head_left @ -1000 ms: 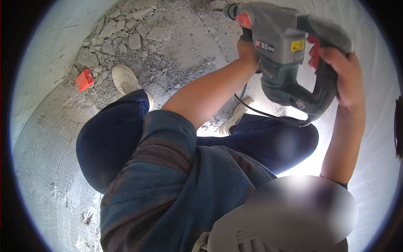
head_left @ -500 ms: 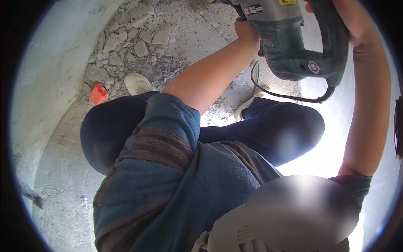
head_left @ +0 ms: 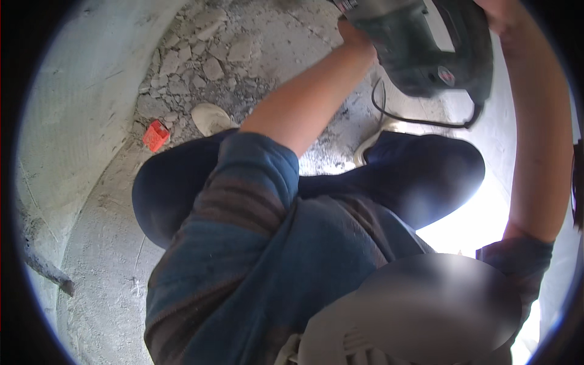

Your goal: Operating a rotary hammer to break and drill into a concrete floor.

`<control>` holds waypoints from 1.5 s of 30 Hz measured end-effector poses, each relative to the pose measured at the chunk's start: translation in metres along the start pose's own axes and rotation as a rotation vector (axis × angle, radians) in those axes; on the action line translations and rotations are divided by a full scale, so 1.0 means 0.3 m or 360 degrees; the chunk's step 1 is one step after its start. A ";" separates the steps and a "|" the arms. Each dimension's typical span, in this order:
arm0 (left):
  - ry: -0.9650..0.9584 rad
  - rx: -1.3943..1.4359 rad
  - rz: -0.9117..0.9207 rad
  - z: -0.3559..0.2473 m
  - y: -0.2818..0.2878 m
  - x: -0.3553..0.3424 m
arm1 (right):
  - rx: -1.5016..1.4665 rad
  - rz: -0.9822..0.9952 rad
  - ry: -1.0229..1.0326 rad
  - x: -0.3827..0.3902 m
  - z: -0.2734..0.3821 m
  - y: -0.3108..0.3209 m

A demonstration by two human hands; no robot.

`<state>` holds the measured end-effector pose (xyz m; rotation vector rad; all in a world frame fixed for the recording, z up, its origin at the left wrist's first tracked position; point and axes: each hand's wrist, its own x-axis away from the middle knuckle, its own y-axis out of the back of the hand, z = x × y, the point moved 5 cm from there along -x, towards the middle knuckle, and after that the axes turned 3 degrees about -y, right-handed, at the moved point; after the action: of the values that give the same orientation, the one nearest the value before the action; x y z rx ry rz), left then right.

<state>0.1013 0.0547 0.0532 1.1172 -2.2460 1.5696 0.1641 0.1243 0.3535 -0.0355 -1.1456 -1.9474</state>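
A dark green and grey rotary hammer (head_left: 413,55) is held up at the far right, its front end cut off by the top edge. My left hand (head_left: 354,35) is closed round the tool's front part, with most of its fingers hidden behind the housing. At the rear handle is my right hand (head_left: 500,13), closed on it and partly out of the picture. A black power cord (head_left: 426,123) curves from the bottom of the handle back to the left.
Broken rubble (head_left: 201,64) covers the floor along the pale left wall (head_left: 79,97). An orange-red object (head_left: 156,135) lies beside my shoe (head_left: 210,118). My knees are bent on both sides. A dark rod-like piece (head_left: 48,272) juts out at the lower left.
The rotary hammer has moved farther up the picture and slightly left, with both hands still on it. My legs and the floor have shifted a little to the right in the view.
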 end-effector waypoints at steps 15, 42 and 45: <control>0.0075 0.0052 0.0148 0.016 0.046 -0.035 | 0.0134 0.0133 -0.0074 0.037 -0.117 -0.050; -0.0075 -0.0188 0.0201 0.211 0.106 0.098 | -0.0951 -0.0255 -0.0309 0.546 -0.521 -0.046; 0.0102 0.0303 0.0109 0.198 0.050 0.083 | -0.0785 -0.0114 -0.0348 0.446 -0.458 0.000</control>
<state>0.0894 -0.0061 0.0304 1.0276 -2.1518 1.8519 0.1298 -0.0628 0.3291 -0.4856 -0.7802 -2.2906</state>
